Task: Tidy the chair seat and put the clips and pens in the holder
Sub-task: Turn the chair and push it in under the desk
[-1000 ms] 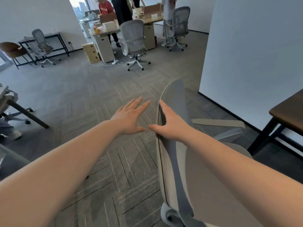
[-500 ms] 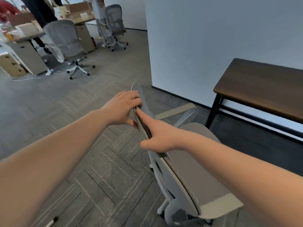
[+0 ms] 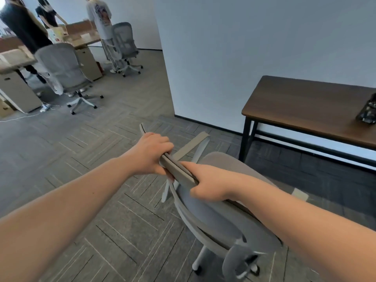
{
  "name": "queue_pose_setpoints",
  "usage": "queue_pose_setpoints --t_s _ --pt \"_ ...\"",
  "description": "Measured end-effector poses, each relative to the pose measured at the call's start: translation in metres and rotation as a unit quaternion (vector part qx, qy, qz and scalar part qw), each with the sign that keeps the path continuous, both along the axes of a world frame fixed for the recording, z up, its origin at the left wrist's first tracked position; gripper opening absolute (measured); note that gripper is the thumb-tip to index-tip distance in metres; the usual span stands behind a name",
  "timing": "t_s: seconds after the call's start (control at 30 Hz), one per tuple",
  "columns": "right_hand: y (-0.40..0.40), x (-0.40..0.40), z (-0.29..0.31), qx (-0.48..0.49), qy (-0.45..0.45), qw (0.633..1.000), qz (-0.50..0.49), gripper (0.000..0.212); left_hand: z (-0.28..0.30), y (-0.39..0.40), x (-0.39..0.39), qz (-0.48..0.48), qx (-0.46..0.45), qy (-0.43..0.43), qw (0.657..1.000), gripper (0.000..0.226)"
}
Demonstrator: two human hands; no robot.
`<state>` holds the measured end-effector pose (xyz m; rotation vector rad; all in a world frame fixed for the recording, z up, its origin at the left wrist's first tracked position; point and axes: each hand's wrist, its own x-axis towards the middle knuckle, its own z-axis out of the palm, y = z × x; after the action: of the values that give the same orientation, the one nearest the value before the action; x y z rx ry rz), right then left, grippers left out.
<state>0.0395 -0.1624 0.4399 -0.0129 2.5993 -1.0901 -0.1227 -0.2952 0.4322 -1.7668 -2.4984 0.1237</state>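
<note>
I hold the top edge of the backrest (image 3: 179,170) of one grey office chair (image 3: 219,226) with my two hands. My left hand (image 3: 151,154) is clenched around the far part of this edge, with the fingers wrapped over it. My right hand (image 3: 209,185) grasps the near part of the same edge, thumb on my side, and the two hands are just beside each other. The chair seat (image 3: 227,165) is on the other side of the backrest, partly hidden by my right arm; the part I can see is bare grey fabric. One armrest (image 3: 193,147) of the chair points away from me toward the wall. To the right stands one dark wooden counter (image 3: 305,110) on black legs, and at its right end, at the border of the view, is one dark holder (image 3: 367,111); what is inside it is too blurred to tell. I can see no clips or pens clearly. Far at the left there are two other grey office chairs (image 3: 67,72) near light desks (image 3: 18,62), and three persons (image 3: 24,27) stand there. The floor (image 3: 81,149) is grey carpet with a line pattern.
</note>
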Motion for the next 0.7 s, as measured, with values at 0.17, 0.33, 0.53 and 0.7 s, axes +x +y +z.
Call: queue_pose_setpoints --t_s 0.17,0.33,0.53,0.7 --pt "0.034 0.048 0.003 0.039 0.003 0.999 0.027 0.060 -0.004 0.013 0.048 -0.004 0.011 0.041 0.999 0.072" --pt "0.069 0.099 0.003 0.093 -0.010 0.995 0.040 0.055 -0.002 0.038 0.102 -0.069 -0.043 0.070 0.994 0.065" --pt "0.115 0.158 0.000 0.202 0.026 0.978 -0.038 0.014 0.000 0.081 0.167 -0.064 -0.098 0.047 0.992 0.057" --pt "0.139 0.182 -0.006 0.247 0.050 0.963 -0.093 0.024 -0.005 0.108 0.190 -0.091 -0.073 0.039 0.992 0.052"
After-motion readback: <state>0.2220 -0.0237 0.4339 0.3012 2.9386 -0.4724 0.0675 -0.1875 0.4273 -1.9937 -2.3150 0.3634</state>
